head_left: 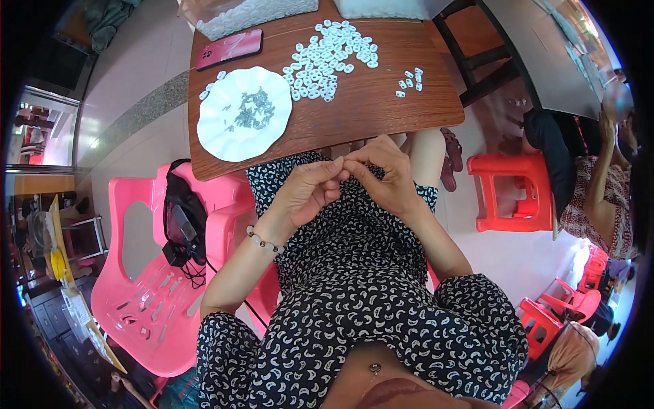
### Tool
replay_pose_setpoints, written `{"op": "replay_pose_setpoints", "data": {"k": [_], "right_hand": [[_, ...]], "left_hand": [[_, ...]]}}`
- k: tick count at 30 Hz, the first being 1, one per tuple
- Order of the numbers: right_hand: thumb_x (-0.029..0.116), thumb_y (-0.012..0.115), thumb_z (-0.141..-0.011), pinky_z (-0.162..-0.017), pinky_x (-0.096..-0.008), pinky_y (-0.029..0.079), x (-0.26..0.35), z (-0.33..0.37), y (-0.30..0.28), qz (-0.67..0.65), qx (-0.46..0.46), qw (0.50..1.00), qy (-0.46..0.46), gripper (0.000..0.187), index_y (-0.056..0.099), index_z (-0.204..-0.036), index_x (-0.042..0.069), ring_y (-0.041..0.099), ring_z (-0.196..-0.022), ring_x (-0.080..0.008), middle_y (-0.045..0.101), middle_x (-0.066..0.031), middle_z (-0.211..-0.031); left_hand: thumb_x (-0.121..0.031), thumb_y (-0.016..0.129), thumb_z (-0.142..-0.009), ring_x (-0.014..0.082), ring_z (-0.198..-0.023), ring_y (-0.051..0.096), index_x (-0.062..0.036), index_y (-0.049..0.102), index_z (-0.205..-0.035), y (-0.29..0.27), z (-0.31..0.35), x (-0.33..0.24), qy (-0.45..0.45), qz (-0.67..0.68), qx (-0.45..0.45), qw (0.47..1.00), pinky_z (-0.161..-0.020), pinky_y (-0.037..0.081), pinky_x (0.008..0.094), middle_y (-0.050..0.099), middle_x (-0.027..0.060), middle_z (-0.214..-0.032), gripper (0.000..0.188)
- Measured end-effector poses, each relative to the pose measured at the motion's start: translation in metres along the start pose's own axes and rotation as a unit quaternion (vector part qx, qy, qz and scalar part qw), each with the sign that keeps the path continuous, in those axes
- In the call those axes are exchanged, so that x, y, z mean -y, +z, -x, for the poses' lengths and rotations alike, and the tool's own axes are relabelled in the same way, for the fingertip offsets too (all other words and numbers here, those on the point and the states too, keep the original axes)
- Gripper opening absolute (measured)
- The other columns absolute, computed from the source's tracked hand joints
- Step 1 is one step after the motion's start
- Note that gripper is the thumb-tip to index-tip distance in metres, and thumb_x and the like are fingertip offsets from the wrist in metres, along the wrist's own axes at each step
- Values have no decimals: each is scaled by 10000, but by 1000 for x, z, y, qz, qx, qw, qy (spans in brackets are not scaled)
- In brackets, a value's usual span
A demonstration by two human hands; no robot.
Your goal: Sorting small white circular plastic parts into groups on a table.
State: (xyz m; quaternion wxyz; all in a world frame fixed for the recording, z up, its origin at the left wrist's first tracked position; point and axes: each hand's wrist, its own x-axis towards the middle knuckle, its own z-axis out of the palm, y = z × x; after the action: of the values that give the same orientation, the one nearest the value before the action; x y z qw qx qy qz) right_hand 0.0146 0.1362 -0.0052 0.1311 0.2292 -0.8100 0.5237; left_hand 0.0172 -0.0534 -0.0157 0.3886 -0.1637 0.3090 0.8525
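My left hand (308, 189) and my right hand (387, 176) meet over my lap, just off the near edge of the brown wooden table (381, 117). Thumbs and fingers of both are pinched together, tip against tip. Whatever lies between them is too small or too covered to make out. Beyond the left hand stands a white plate with a wavy rim (212, 129), holding a heap of tiny grey metal-looking pieces (255, 109). Farther back spreads a pile of small white oval pieces (323, 60) with dark marks. Several more white pieces (409, 83) lie apart at the right.
A pink phone (229, 49) lies behind the plate. Clear containers of white pieces (255, 15) line the far edge. Left of me is a pink chair (139, 320) with a black bag (184, 211). A red stool (512, 194) and another person (599, 198) are at the right.
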Motion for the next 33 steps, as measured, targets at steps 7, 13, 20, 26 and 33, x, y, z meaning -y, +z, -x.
{"op": "replay_pose_setpoints", "data": {"k": [7,13,20,26,33], "right_hand": [[113,710,-808,-650,-335,465,-20,-34,0,13,33,996,80,104,708,-891,50,570,-710,-233,661,-83,-769],[132,701,-798,-762,-393,476,-63,-87,15,205,-9,977,-59,191,704,-985,97,560,-897,-294,652,-88,-902],[130,694,-798,-770,-384,478,-82,-86,12,249,48,965,-67,188,716,-984,143,547,-883,-279,623,-72,-888],[107,685,-801,-747,-378,477,-85,-82,3,239,19,969,-58,153,709,-952,101,555,-812,-283,616,-74,-823],[100,607,-899,-668,-290,453,-80,-88,6,129,-41,990,48,132,678,-989,35,549,-718,-165,660,-31,-830]], "left_hand": [[-248,672,-914,31,-590,484,-14,679,-946,1,-6,-1,183,-204,-93,957,-541,401,177,637,-3,-779,236],[-244,668,-914,24,-583,471,-2,683,-959,-2,-6,-7,223,-274,-123,927,-537,380,173,628,-7,-760,246],[-242,664,-915,24,-589,469,4,683,-940,-7,-5,-10,208,-267,-123,933,-536,374,175,632,1,-753,248],[-302,657,-923,24,-597,485,-20,684,-955,-8,-9,-13,185,-282,-108,935,-555,396,176,623,-18,-775,285],[-300,659,-922,19,-596,484,-18,681,-962,-2,-12,-13,182,-270,-110,939,-553,396,168,619,-24,-771,286]]}}
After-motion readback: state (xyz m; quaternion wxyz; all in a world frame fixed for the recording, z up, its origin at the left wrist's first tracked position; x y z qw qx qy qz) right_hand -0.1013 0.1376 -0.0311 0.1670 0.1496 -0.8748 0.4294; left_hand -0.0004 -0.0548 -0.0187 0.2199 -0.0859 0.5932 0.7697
